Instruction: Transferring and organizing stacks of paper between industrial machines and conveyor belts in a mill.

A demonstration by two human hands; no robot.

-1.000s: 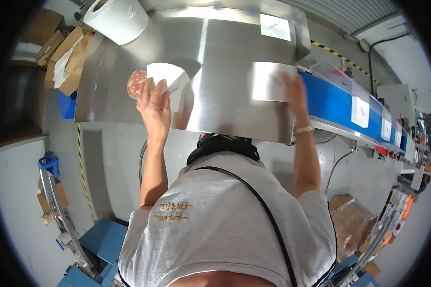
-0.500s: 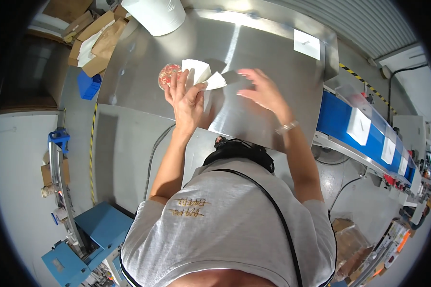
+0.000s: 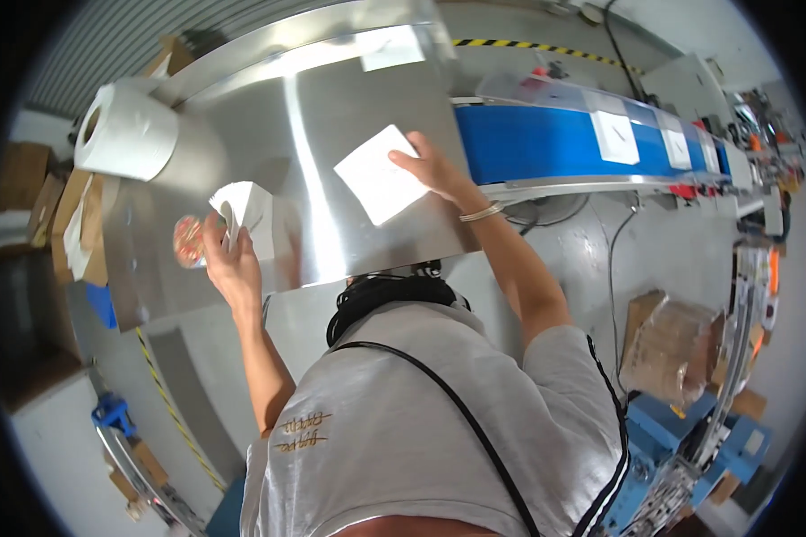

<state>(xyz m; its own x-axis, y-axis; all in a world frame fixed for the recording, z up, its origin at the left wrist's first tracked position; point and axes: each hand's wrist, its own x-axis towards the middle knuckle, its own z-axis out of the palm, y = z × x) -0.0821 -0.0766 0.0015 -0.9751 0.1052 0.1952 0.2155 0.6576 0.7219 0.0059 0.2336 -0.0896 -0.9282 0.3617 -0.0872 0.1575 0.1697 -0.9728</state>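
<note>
My right hand (image 3: 434, 170) grips a flat white square paper piece (image 3: 376, 179) by its right edge, thumb on top. It is held over the steel table (image 3: 331, 98), near the end of the blue conveyor. At the table's left, my left hand (image 3: 229, 261) closes round a stack of white paper pieces (image 3: 258, 215), whose edges fan out at the top. Just left of those fingers lies a round clear item with a red and pale pattern (image 3: 188, 240); its exact kind I cannot make out.
White squares (image 3: 614, 137) with dark marks lie spaced along the blue conveyor belt (image 3: 528, 143) at the right. A big white roll (image 3: 139, 134) stands at the table's far left, near open cardboard boxes (image 3: 81, 224). Another white sheet (image 3: 391, 47) lies at the table's back edge.
My view has turned right toward the conveyor. My right hand, bare and spread before, now holds a white square piece apart from the stack. My left hand stays at the stack.
</note>
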